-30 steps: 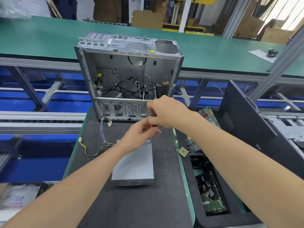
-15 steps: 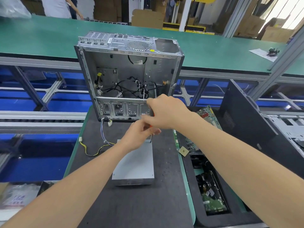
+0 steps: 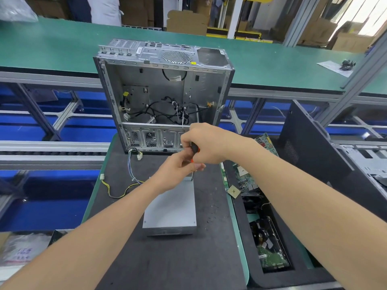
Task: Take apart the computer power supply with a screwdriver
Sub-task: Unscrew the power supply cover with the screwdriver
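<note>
A grey metal power supply (image 3: 170,208) lies flat on the dark mat, its yellow and blue cables (image 3: 125,185) trailing left. A screwdriver (image 3: 194,151) with a black and orange handle stands upright, its tip on the supply's far right corner. My right hand (image 3: 206,143) grips the handle from above. My left hand (image 3: 178,171) pinches the lower handle and shaft just above the supply.
An open, emptied computer case (image 3: 163,95) stands upright right behind the supply. A tray to the right holds circuit boards (image 3: 245,176), a CPU chip (image 3: 234,191) and a hard drive (image 3: 270,250). A black case panel (image 3: 310,151) leans at far right. A green conveyor (image 3: 62,45) runs behind.
Both hands stay on the screwdriver at the same corner; my right hand has shifted slightly on the handle, showing more of its black and orange grip.
</note>
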